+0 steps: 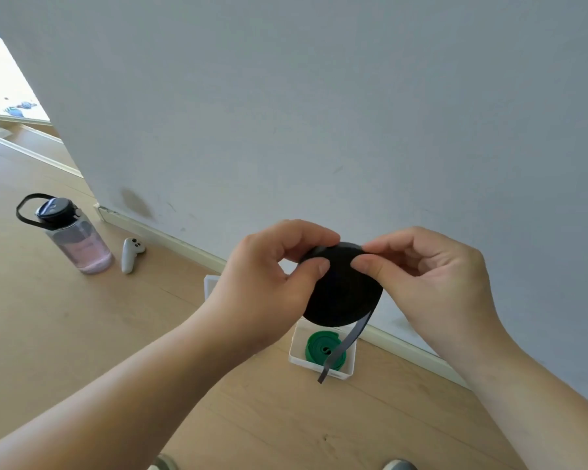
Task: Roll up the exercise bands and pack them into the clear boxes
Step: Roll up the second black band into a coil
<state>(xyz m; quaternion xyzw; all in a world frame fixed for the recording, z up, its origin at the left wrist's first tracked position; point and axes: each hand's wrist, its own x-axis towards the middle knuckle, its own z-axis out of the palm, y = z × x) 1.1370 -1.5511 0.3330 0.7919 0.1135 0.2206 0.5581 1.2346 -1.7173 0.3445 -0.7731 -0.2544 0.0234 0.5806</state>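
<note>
**Above a wooden floor, beside a grey wall: two bare hands hold a rolled black band**

At the centre of the view, a flat coiled black rubber exercise band point(340, 290) is held in the air. Its round face is turned toward the viewer, so the axis of the coil points out at the camera. The left hand point(269, 283) pinches the coil's rim at about 10 o'clock between thumb and forefinger. The right hand point(431, 283) pinches it the same way at about 2 o'clock. A loose grey-black tail point(340, 347) leaves the coil near 4 o'clock and hangs slanting down toward 7 o'clock.

Below the coil, at 6 o'clock, a clear rectangular plastic box point(302, 365) sits on the pale wooden floor point(82, 334) against the white skirting board point(184, 247). Inside lies a coiled green band point(319, 347), partly crossed by the hanging tail. The box's far end is hidden behind the black coil. Only a corner of a second pale box point(209, 286) shows beside the left wrist.

At 9 o'clock stand a clear water bottle with a black looped lid point(75, 239) and a small white handheld controller point(131, 254), well apart from the hands. Two shoe tips are cut off at the bottom edge. Bare floor spreads to the left and front of the box.
</note>
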